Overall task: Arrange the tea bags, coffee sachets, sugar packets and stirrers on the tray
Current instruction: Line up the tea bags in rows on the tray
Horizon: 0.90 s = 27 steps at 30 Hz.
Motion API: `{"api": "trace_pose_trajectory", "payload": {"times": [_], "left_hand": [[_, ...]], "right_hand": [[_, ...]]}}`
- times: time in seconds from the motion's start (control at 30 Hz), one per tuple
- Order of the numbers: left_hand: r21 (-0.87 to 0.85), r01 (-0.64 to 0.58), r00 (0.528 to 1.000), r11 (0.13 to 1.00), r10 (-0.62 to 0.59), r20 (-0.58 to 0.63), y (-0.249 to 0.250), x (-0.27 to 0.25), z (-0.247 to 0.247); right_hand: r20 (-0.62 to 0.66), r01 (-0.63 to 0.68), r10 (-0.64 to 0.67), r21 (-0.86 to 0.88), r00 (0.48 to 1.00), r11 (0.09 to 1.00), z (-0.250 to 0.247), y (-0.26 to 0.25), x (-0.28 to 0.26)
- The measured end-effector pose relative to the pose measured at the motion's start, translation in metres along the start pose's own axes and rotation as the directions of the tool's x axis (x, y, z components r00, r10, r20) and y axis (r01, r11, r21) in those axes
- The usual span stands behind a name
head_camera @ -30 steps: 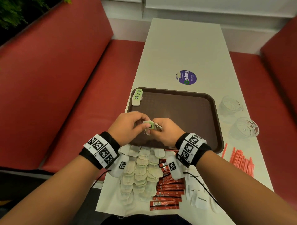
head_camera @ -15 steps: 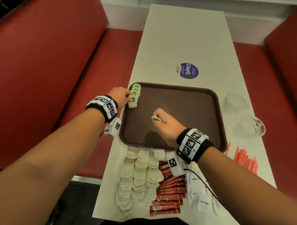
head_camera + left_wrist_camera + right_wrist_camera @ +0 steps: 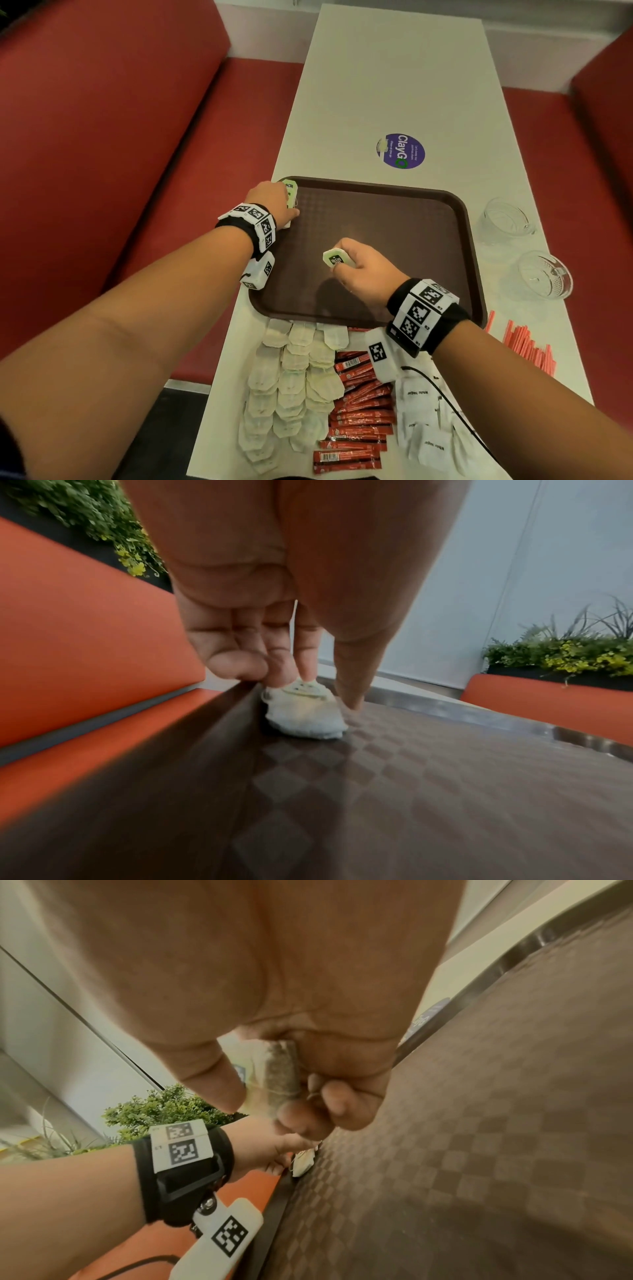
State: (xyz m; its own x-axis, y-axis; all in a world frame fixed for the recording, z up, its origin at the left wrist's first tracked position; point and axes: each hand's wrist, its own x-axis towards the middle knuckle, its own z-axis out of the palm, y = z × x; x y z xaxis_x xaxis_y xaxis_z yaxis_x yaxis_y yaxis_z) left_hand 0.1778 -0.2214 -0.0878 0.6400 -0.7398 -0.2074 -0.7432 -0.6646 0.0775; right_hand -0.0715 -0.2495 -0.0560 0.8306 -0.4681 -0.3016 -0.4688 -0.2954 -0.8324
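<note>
Touching tea bags (image 3: 291, 193) at tray (image 3: 459, 219) rim, centre bare

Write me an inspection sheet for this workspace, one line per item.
Surface: white table, purple round sticker.
Job's things: brown tray, tea bags at its left rim; loose tea bags, red sachets, sugar packets, stirrers off the tray.
Clutter: two glass cups.
Grips: left hand fingers on the tray's tea bags; right hand pinches one tea bag.
Cables: black wire over the sugar packets.
Surroundings: red benches, plants.
</note>
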Motion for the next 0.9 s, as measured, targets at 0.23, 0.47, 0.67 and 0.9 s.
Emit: {"api": "trace_pose_trajectory", "payload": {"times": [0.23,0.47,0.67,0.9], "left_hand": [[0.0,0.041,0.998,0.999,-0.041,0.043,0.002,0.002,-0.006],[-0.455,-0.246,0.965,0.856,0.26,-0.031,0.013,-0.052,-0.048],[-0.656,-0.393,0.852,0.644,0.523,0.003,0.011,-0.102,-0.047],[-0.505,-0.463,0.845,0.728,0.535,-0.004,0.0,-0.104,-0.048]], "right_hand": [[-0.015,0.045,-0.046,-0.063,0.999,0.997,-0.001,0.002,0.004],[-0.069,0.052,-0.051,0.008,0.996,0.999,-0.002,0.002,0.01],[-0.077,0.066,-0.062,0.049,0.995,0.997,0.001,0.001,0.02],[-0.086,0.071,-0.057,0.177,0.995,0.982,0.012,0.0,0.018]]}}
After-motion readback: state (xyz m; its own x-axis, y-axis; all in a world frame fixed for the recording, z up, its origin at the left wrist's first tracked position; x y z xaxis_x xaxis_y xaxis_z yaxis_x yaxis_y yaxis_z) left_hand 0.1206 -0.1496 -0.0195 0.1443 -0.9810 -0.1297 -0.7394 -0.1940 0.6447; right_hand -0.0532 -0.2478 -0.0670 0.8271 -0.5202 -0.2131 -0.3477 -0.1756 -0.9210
